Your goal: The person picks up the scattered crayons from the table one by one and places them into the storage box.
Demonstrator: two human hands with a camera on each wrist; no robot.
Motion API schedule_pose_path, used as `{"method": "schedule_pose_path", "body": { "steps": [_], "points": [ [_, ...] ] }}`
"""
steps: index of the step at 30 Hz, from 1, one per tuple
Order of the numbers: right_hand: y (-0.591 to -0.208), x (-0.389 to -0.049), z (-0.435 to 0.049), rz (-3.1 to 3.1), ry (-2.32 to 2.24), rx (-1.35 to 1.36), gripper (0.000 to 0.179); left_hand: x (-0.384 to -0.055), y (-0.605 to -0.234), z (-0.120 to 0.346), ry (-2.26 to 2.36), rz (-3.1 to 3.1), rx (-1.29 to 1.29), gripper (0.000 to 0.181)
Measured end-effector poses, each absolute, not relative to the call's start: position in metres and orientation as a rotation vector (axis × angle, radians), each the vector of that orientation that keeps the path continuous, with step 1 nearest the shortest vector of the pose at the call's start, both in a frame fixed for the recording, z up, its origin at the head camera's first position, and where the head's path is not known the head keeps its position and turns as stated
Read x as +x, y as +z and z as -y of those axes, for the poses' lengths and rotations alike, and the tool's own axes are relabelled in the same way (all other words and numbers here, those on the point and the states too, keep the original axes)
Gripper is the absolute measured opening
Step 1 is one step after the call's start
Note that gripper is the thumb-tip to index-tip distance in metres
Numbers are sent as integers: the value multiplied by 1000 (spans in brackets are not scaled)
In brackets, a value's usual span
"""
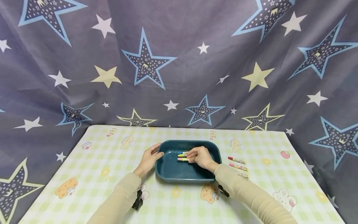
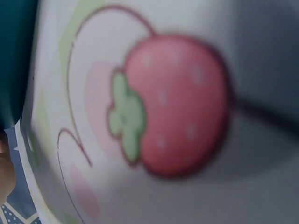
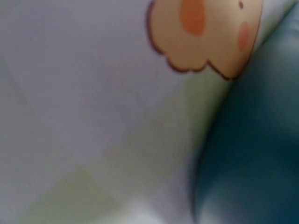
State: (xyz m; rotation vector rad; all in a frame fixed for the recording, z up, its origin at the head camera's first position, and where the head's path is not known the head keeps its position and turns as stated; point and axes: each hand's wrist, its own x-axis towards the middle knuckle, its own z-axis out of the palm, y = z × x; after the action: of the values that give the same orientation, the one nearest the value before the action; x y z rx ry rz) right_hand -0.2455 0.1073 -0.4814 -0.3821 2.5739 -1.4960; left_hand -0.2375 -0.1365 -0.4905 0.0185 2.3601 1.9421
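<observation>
A dark teal tray point(image 1: 170, 179) stands on the table. My left hand point(image 1: 149, 158) grips its left rim, thumb over the edge and fingers outside. Over the tray's inside, my right hand point(image 1: 202, 157) pinches a pink-tipped crayon point(image 1: 182, 159) between thumb and fingers. Beside that crayon, in the tray, show a yellow crayon point(image 1: 181, 155) and a blue crayon point(image 1: 182, 152), their right ends hidden by the fingers. The left wrist view catches only the tray's side point(image 2: 16, 60) and a sliver of hand; the right wrist view has the tray's outer wall point(image 3: 257, 149).
Right of the tray lie a red crayon point(image 1: 237, 160), a pink crayon point(image 1: 238, 167) and another crayon point(image 1: 243, 175) partly behind the right sleeve. A green-checked cartoon cloth point(image 1: 98, 174) covers the table. Behind it hangs a grey star-patterned curtain point(image 1: 184, 71).
</observation>
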Motion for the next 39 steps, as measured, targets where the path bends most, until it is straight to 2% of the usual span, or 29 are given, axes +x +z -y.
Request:
{"method": "schedule_pose_path", "body": {
  "steps": [9,19,24,39],
  "points": [
    [-481,-246,-104,-2558,-1485,-293,26,-238,-494,139,1971,-2332,21,50],
    [-480,-245,-105,-2601,-1414,-413,25,-233,-480,139,1980,-2289,31,51],
    [-481,-244,-106,-2659,-1368,-416,24,-237,-493,139,1982,-2322,28,50],
    [-480,-243,-106,-2674,-1373,-417,22,-239,-493,140,1997,-2260,35,52]
  ]
}}
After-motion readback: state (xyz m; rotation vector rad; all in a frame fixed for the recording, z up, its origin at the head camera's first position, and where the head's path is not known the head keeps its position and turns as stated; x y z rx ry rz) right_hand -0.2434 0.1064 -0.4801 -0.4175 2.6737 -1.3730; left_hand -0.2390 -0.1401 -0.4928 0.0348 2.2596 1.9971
